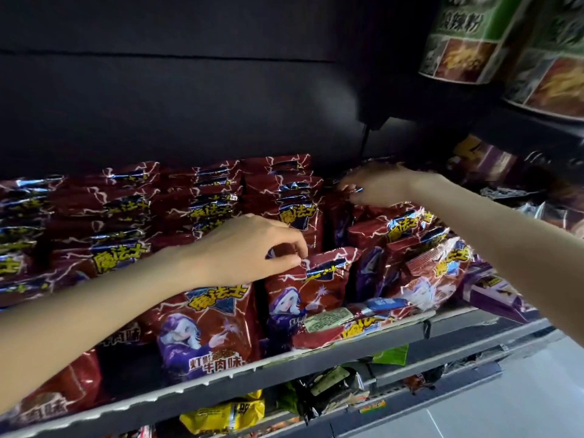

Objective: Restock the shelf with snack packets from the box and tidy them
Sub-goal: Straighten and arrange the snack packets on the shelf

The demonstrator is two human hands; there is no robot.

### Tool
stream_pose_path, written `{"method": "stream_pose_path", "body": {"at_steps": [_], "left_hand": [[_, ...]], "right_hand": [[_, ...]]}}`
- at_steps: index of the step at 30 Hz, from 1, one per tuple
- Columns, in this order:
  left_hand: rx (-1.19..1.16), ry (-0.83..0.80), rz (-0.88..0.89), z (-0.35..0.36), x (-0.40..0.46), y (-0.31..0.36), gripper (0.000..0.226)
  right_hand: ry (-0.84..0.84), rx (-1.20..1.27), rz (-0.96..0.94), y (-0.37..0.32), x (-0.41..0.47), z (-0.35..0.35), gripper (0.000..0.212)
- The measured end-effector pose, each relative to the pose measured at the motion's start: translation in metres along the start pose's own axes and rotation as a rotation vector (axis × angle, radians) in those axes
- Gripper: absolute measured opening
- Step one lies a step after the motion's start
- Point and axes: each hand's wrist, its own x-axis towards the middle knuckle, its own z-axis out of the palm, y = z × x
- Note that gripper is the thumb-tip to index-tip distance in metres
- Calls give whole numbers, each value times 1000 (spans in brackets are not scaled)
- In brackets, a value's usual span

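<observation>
Rows of dark red snack packets [205, 324] with a purple-cloaked figure stand upright on a grey shelf [363, 346]. My left hand [249, 248] pinches the top edge of a red packet [311, 289] in the front middle row. My right hand [376, 184] reaches deeper in and grips the top of a packet [344, 197] at the back of the right-hand row. One red packet [354, 327] lies flat at the shelf's front edge. The right-hand row [426, 257] leans and is untidy. The box is out of view.
Green-labelled tubs [467, 39] stand on the shelf above at the right. Purple packets [493, 292] sit to the right of the red ones. Lower shelves hold yellow [227, 415] and green packets. The shelf's back wall is dark.
</observation>
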Motion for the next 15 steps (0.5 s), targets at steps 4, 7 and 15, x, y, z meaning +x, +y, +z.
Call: {"method": "stream_pose_path", "body": {"at_steps": [4, 7, 15], "left_hand": [[7, 20, -53, 4, -2, -1, 21], [23, 27, -95, 7, -7, -3, 28], [-133, 92, -99, 16, -16, -5, 25]], "right_hand": [[-12, -22, -46, 2, 0, -6, 31], [-19, -51, -115, 4, -2, -8, 30], [97, 137, -304, -17, -1, -3, 28]]}}
